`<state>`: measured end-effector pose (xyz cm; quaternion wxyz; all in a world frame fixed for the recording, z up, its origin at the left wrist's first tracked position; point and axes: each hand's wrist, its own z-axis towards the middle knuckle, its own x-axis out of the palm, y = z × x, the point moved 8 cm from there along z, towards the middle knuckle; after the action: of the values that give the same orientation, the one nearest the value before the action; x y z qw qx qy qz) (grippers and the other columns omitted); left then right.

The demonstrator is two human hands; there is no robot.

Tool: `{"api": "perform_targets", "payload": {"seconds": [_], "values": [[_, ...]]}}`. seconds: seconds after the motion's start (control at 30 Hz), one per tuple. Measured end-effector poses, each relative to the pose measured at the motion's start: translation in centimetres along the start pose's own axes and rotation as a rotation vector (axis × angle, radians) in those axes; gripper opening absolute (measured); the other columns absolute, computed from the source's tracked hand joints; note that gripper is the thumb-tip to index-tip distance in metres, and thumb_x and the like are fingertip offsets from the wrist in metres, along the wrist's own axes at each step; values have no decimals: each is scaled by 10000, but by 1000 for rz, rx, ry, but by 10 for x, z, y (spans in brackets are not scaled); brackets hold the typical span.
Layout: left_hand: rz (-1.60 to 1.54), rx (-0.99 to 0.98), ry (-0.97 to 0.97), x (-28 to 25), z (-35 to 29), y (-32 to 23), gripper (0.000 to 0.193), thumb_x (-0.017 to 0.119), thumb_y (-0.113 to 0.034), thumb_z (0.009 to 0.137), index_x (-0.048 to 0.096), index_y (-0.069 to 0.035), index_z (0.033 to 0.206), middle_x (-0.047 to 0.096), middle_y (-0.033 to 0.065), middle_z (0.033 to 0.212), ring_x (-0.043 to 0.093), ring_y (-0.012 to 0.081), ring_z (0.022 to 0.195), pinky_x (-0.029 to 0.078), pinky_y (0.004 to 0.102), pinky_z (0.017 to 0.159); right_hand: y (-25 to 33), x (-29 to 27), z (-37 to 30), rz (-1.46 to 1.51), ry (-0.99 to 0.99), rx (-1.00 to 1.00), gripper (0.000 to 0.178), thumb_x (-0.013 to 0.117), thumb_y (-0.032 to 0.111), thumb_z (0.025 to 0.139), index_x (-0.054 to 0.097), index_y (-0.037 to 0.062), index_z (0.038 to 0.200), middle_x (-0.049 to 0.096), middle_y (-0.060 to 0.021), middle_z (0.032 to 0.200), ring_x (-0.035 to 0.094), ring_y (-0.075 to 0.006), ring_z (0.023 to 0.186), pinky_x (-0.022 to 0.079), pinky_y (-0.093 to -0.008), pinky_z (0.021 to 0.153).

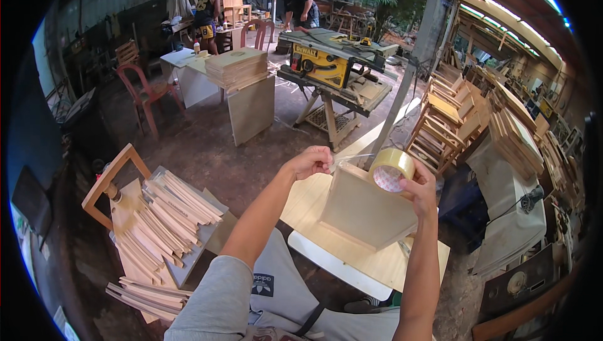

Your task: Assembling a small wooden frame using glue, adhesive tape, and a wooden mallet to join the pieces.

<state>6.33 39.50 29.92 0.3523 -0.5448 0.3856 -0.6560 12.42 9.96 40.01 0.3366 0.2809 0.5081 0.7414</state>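
My right hand grips a roll of clear yellowish packing tape, fingers round its edge and thumb near the cardboard core. My left hand is closed in a pinch on the loose end of that tape. A short strip stretches between the hands. Under the strip, a pale wooden box-like piece with a flat face and a rim stands tilted on a light wooden tabletop. Whether the strip touches its top edge I cannot tell.
Curved wooden slats lie piled at my left beside a wooden frame. Ahead stand a yellow table saw, stacked panels and a red plastic chair. Wooden chairs are stacked right of a post. Two people work at the back.
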Motion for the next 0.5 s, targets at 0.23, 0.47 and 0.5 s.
{"api": "perform_targets", "payload": {"seconds": [0.23,0.47,0.5], "values": [[174,35,-94,-3,1,31,156,651,-130,951,579,-108,815,585,-20,798,580,74,757,500,246,653,5,1,1,16,14,-11,694,836,18,708,610,-34,1362,693,-62,1206,652,-163,1094,498,-296,982],[379,275,-580,-22,-14,10,303,584,-332,1025,702,-107,1191,682,-10,1126,604,94,975,461,282,834,5,6,6,9,16,-8,675,829,24,717,616,-23,1356,694,-64,1198,653,-156,1085,498,-294,976],[265,319,-513,-6,-6,-2,448,500,-424,1055,597,-103,1351,626,24,1303,577,126,1116,434,311,937,5,1,7,7,6,-8,675,829,24,717,616,-23,1356,694,-64,1198,653,-156,1085,498,-294,976]]}}
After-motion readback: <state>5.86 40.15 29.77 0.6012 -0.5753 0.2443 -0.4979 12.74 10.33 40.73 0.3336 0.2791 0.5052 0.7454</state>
